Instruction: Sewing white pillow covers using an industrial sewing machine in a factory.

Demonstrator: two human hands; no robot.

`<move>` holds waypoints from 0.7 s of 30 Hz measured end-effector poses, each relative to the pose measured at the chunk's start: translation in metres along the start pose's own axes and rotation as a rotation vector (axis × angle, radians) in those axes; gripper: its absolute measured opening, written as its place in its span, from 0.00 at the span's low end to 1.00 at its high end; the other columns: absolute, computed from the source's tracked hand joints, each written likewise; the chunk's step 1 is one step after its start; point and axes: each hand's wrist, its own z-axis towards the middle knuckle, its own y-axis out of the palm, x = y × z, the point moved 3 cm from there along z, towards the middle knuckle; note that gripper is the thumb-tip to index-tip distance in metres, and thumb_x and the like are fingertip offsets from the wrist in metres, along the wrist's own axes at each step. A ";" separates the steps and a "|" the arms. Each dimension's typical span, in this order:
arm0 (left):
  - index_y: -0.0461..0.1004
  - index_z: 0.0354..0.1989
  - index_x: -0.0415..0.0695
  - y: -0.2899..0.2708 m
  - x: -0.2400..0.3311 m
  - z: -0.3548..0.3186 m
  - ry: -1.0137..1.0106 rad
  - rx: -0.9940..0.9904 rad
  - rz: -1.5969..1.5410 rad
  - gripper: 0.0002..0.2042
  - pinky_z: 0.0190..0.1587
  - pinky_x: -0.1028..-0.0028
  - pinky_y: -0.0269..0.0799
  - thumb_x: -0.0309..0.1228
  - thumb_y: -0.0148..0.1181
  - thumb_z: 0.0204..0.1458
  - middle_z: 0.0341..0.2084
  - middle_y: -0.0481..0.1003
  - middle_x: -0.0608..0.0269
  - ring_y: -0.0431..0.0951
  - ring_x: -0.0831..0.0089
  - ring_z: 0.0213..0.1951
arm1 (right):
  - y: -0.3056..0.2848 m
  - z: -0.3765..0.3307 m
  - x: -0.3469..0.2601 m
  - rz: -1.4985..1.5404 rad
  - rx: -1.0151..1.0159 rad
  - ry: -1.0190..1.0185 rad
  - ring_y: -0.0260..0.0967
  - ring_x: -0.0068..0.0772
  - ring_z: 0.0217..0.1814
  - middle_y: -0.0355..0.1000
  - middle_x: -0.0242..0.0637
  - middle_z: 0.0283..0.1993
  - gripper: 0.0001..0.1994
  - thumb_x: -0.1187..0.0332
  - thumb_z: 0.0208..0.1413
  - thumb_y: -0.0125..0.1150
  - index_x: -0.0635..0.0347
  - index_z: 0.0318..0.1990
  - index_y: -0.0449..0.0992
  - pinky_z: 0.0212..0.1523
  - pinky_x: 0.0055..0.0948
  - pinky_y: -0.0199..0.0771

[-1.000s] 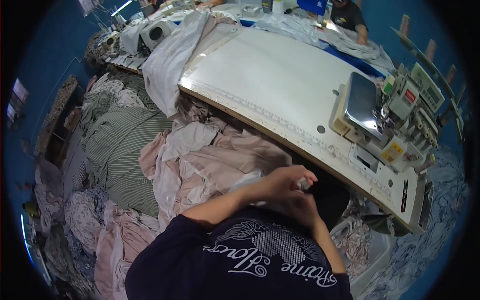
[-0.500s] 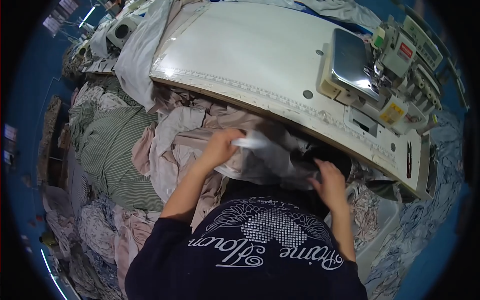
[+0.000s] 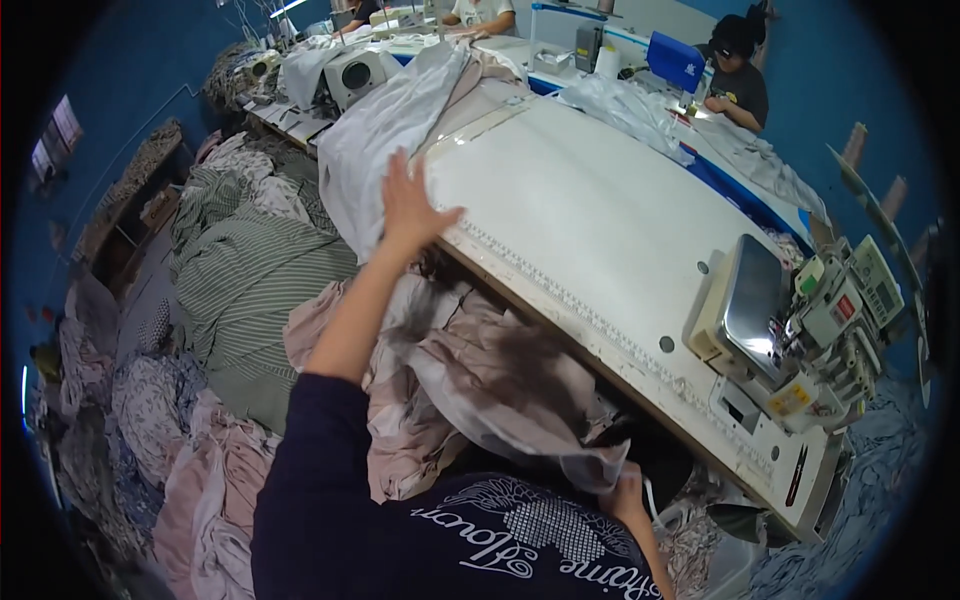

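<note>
My left hand [image 3: 408, 208] is stretched forward with its fingers spread, at the left front corner of the white sewing table [image 3: 560, 220]. It is nearest to the white cloth [image 3: 365, 140] draped over that end; whether it touches the cloth I cannot tell. Low by my body, my right hand [image 3: 625, 493] is closed on the edge of a pale pinkish-grey fabric [image 3: 500, 390]. That fabric spreads across my lap beneath the table's front edge, partly blurred and in shadow.
An overlock sewing machine [image 3: 815, 340] stands at the table's right end, with thread snips [image 3: 797, 475] near the corner. Green striped fabric [image 3: 250, 290] and pink fabric [image 3: 215, 470] are heaped at left. Across the table a co-worker [image 3: 738, 75] sits sewing.
My left hand has let go of the fabric and reached forward to the table's left corner. My right hand now grips the fabric's edge. The view has tilted up, showing people opposite.
</note>
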 end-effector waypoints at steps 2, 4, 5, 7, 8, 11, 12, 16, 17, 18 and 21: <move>0.48 0.64 0.39 0.022 -0.043 0.038 -0.156 -0.125 0.137 0.50 0.65 0.59 0.42 0.50 0.67 0.33 0.64 0.41 0.43 0.40 0.51 0.66 | -0.002 0.000 -0.013 -0.091 -0.089 0.030 0.73 0.28 0.36 0.75 0.39 0.34 0.09 0.78 0.47 0.57 0.64 0.38 0.76 0.38 0.24 0.70; 0.47 0.64 0.40 0.047 -0.082 0.066 -0.268 -0.162 0.131 0.49 0.63 0.64 0.49 0.49 0.65 0.35 0.64 0.43 0.44 0.48 0.52 0.64 | 0.000 -0.004 -0.011 -0.056 -0.041 0.051 0.73 0.31 0.35 0.75 0.40 0.33 0.10 0.79 0.45 0.56 0.64 0.38 0.75 0.38 0.26 0.70; 0.47 0.64 0.40 0.058 -0.094 0.073 -0.367 -0.152 0.121 0.47 0.61 0.64 0.54 0.48 0.65 0.37 0.62 0.48 0.43 0.53 0.52 0.62 | 0.001 -0.003 -0.011 -0.060 -0.015 0.048 0.73 0.31 0.35 0.75 0.40 0.33 0.10 0.79 0.45 0.56 0.64 0.38 0.75 0.38 0.26 0.70; 0.51 0.63 0.40 0.069 -0.104 0.085 -0.468 -0.217 0.103 0.42 0.56 0.63 0.62 0.44 0.63 0.40 0.57 0.59 0.43 0.64 0.52 0.56 | 0.001 -0.002 -0.017 -0.157 0.002 -0.047 0.73 0.32 0.35 0.74 0.40 0.32 0.11 0.79 0.44 0.54 0.64 0.38 0.75 0.39 0.26 0.69; 0.54 0.61 0.39 0.073 -0.108 0.090 -0.471 -0.294 0.101 0.38 0.53 0.62 0.65 0.41 0.61 0.42 0.53 0.65 0.44 0.69 0.52 0.52 | 0.002 -0.003 -0.019 -0.116 0.009 0.039 0.73 0.38 0.38 0.74 0.43 0.35 0.13 0.75 0.42 0.53 0.63 0.39 0.76 0.41 0.30 0.69; 0.68 0.50 0.37 0.087 -0.135 0.103 -0.363 -0.340 0.121 0.21 0.47 0.59 0.68 0.34 0.51 0.46 0.42 0.73 0.42 0.73 0.48 0.44 | 0.004 -0.006 -0.024 -0.154 -0.005 0.085 0.72 0.37 0.38 0.74 0.43 0.35 0.13 0.75 0.43 0.53 0.63 0.39 0.76 0.41 0.29 0.69; 0.68 0.50 0.37 0.091 -0.139 0.105 -0.365 -0.337 0.123 0.21 0.47 0.59 0.68 0.34 0.51 0.46 0.42 0.73 0.42 0.73 0.48 0.44 | 0.006 -0.009 -0.020 -0.116 0.003 0.135 0.73 0.36 0.37 0.74 0.42 0.34 0.13 0.74 0.45 0.52 0.62 0.39 0.76 0.40 0.29 0.69; 0.73 0.41 0.35 0.084 -0.147 0.108 -0.200 -0.389 -0.022 0.18 0.46 0.63 0.69 0.35 0.52 0.46 0.39 0.74 0.43 0.74 0.53 0.44 | 0.010 -0.005 -0.012 -0.087 -0.043 0.089 0.73 0.35 0.37 0.74 0.42 0.34 0.11 0.73 0.47 0.54 0.63 0.39 0.76 0.39 0.29 0.69; 0.74 0.39 0.35 0.079 -0.143 0.104 -0.123 -0.355 -0.110 0.18 0.44 0.63 0.69 0.36 0.51 0.46 0.38 0.74 0.42 0.74 0.52 0.43 | 0.012 -0.001 -0.014 -0.097 -0.048 0.049 0.73 0.36 0.36 0.74 0.43 0.33 0.10 0.73 0.47 0.54 0.63 0.38 0.76 0.39 0.29 0.70; 0.74 0.39 0.34 0.070 -0.124 0.099 -0.137 -0.443 -0.252 0.18 0.42 0.64 0.69 0.36 0.52 0.46 0.36 0.75 0.45 0.75 0.55 0.41 | 0.012 0.002 -0.015 -0.114 -0.041 0.017 0.73 0.36 0.35 0.75 0.43 0.32 0.10 0.72 0.48 0.54 0.64 0.38 0.76 0.38 0.29 0.70; 0.74 0.37 0.34 -0.043 -0.007 0.068 -0.300 -0.557 -0.804 0.18 0.38 0.69 0.68 0.37 0.56 0.45 0.32 0.77 0.55 0.76 0.68 0.35 | 0.008 0.008 -0.021 -0.167 -0.008 -0.097 0.73 0.35 0.33 0.74 0.44 0.31 0.10 0.74 0.46 0.54 0.65 0.37 0.75 0.36 0.29 0.71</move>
